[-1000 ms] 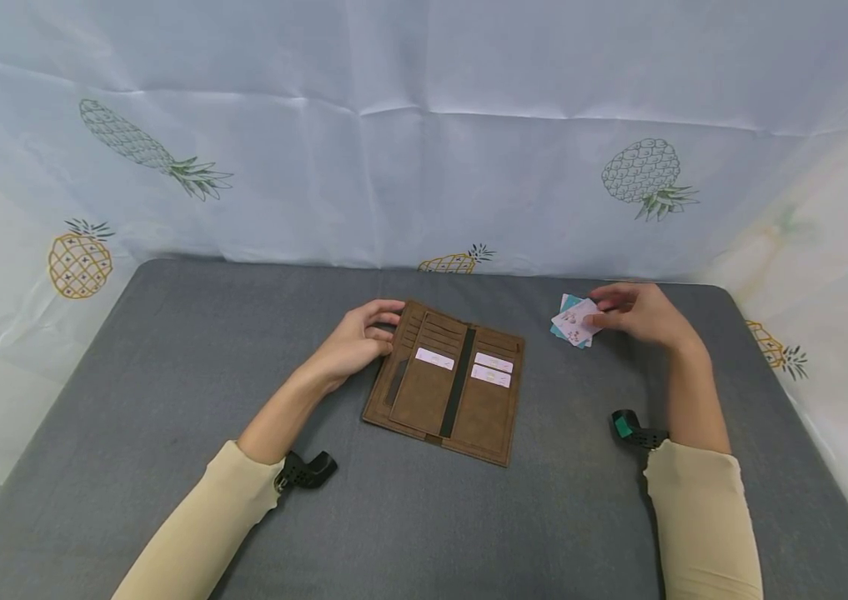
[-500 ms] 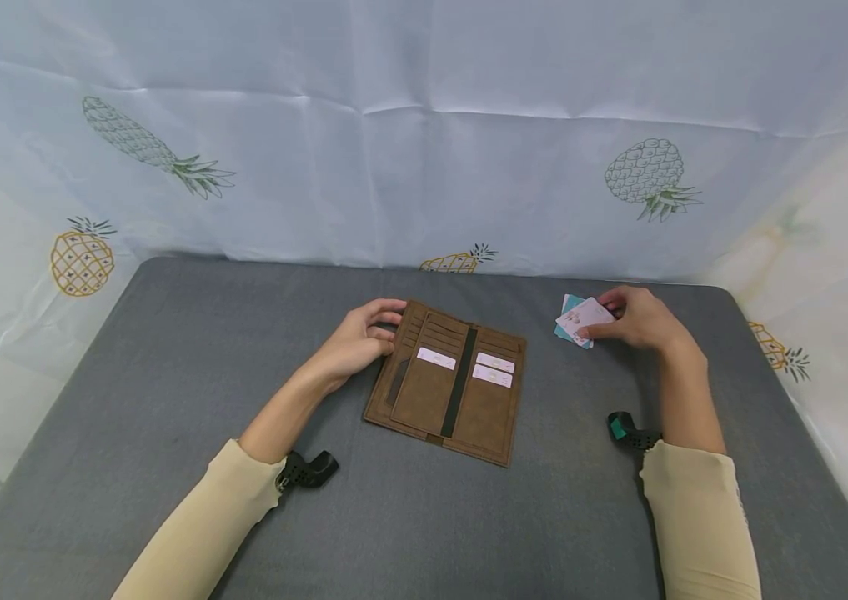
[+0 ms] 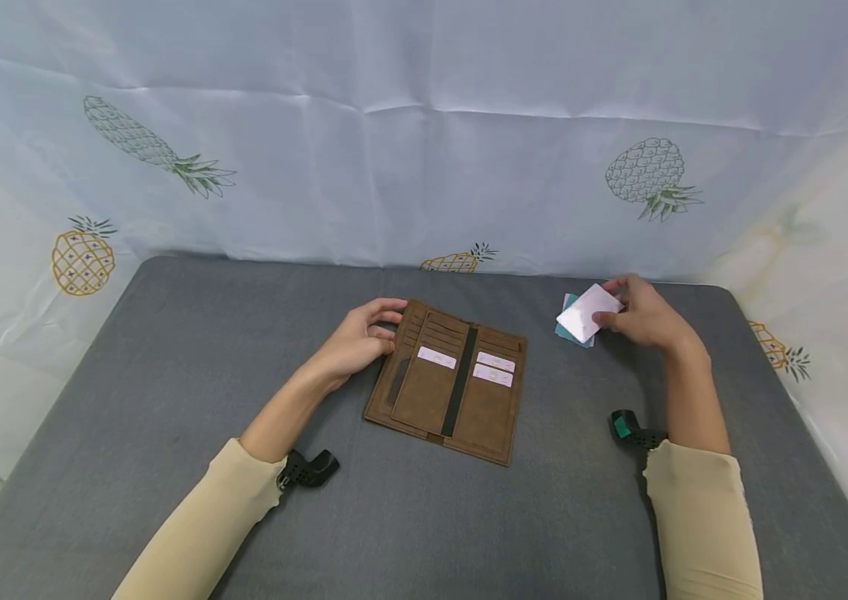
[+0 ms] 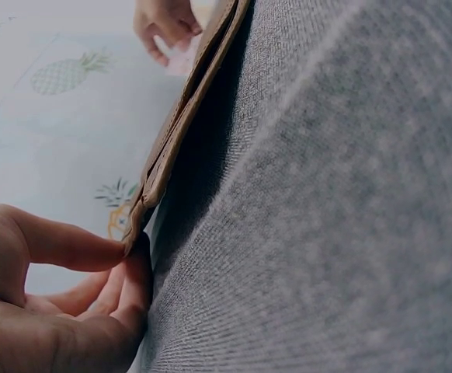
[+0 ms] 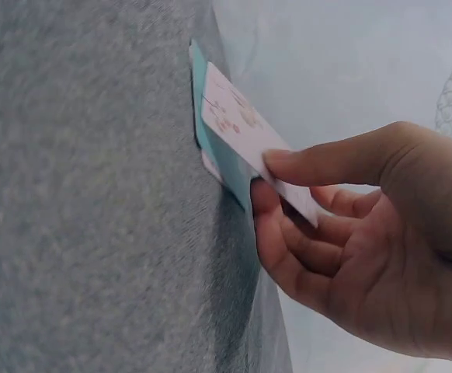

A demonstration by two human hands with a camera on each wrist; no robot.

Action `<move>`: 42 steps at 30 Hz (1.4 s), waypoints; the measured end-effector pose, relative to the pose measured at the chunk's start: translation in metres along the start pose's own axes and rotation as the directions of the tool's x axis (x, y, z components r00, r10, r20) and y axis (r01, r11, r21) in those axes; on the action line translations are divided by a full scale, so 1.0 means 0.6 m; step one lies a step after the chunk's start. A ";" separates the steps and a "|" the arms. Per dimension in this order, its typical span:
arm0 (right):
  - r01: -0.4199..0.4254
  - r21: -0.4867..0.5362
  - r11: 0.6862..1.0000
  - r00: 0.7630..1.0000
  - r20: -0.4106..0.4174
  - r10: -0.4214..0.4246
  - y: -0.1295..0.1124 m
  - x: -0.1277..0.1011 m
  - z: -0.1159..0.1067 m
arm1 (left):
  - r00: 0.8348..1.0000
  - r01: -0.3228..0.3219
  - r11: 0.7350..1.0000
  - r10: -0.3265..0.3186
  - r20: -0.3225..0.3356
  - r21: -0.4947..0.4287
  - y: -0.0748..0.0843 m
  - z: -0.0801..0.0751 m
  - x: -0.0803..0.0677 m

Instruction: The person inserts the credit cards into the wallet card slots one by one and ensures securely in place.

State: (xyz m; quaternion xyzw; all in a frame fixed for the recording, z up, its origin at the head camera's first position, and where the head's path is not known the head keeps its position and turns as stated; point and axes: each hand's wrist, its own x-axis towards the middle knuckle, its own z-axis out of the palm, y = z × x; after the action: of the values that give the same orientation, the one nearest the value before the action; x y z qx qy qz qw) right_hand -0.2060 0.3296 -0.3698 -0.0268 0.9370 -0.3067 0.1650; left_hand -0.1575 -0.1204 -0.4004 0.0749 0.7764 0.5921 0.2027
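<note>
A brown wallet lies spread on the table, with white-pink cards showing in slots on both halves. My left hand pinches the wallet's left edge between thumb and fingers, as the left wrist view shows closely. Off to the right, my right hand pinches a pale pink card between thumb and fingers. Beneath that card, teal and pink cards are stacked on the table, partly covered by it. In the right wrist view the held card tilts up at the thumb's end.
The grey cloth-covered table ends at a hanging pineapple-print curtain behind it. Black camera mounts sit at both wrists, close above the table.
My right hand has taken hold of the top pink card and raised it at an angle from the stack. My left hand and the wallet have stayed in place.
</note>
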 end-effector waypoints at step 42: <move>0.306 0.395 0.866 0.949 -0.059 -0.309 -0.190 0.020 0.173 | 1.000 0.003 1.000 -0.003 -0.021 0.001 -0.001 0.002 0.004</move>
State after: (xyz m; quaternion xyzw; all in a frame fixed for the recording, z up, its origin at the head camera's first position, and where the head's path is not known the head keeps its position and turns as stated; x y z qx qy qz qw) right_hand -0.1896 0.1768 -0.3858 -0.1422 0.8377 -0.5136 0.1191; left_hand -0.1592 -0.1184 -0.4021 0.0674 0.7788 0.5922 0.1954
